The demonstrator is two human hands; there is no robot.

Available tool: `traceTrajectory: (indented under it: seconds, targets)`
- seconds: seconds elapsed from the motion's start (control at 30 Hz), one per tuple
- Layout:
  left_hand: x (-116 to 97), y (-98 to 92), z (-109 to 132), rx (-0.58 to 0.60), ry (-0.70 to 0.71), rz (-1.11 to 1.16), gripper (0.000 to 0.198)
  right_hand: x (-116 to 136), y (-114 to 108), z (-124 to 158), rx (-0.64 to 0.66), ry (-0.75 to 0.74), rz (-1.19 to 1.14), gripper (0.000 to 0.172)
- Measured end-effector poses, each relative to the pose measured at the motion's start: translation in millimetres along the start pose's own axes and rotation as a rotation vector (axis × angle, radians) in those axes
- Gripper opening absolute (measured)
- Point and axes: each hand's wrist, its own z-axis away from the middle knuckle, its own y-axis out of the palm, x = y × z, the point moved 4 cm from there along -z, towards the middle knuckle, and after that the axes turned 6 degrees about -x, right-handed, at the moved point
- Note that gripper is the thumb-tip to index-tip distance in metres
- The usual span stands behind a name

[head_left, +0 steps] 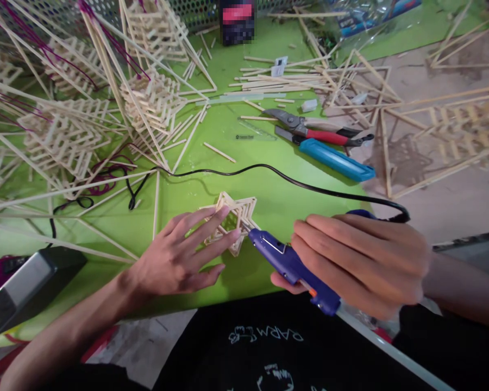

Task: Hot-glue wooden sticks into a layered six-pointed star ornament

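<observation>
A small star-shaped frame of stacked wooden sticks (pixel 248 208) lies on the green tabletop. My left hand (pixel 183 247) rests over its left side, fingers stretched apart and fingertips touching the sticks; they hide part of the frame. In my right hand (pixel 362 260), wrapped round its body, is a blue hot glue gun (pixel 271 252). Its nozzle points left and meets the right side of the star; whether it touches a stick I cannot tell. A long translucent glue stick (pixel 391 350) runs out of the gun's rear toward the lower right.
A black cord (pixel 269 167) crosses the table behind the star. Beyond it are pruning shears (pixel 287 120), a blue-handled cutter (pixel 336 160) and loose sticks (pixel 273 82). Several stick lanterns (pixel 150 103) crowd the left. A dark box (pixel 28 285) stands at lower left.
</observation>
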Motion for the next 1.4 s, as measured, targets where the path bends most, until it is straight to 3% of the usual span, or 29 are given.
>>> traceTrajectory:
  seconds: [0.53, 0.9, 1.13, 1.3, 1.4]
  targets:
    - [-1, -1.0, -2, 0.003, 0.014, -0.017, 0.059, 6, -6, -40, 0.114, -0.177, 0.049, 0.026]
    - [0, -0.4, 0, 0.013, 0.013, -0.014, 0.061, 3, -6, -44, 0.135, -0.23, 0.033, 0.024]
    - [0, -0.2, 0, 0.003, 0.021, -0.013, 0.058, 2, -5, -43, 0.109, -0.235, 0.022, 0.026]
    - [0, -0.5, 0, 0.023, 0.01, -0.009, 0.062, -2, -11, -46, 0.021, -0.211, 0.037, 0.026]
    - [0, -0.1, 1, 0.024, 0.006, -0.011, 0.063, -3, -9, -45, 0.049, -0.22, 0.047, 0.029]
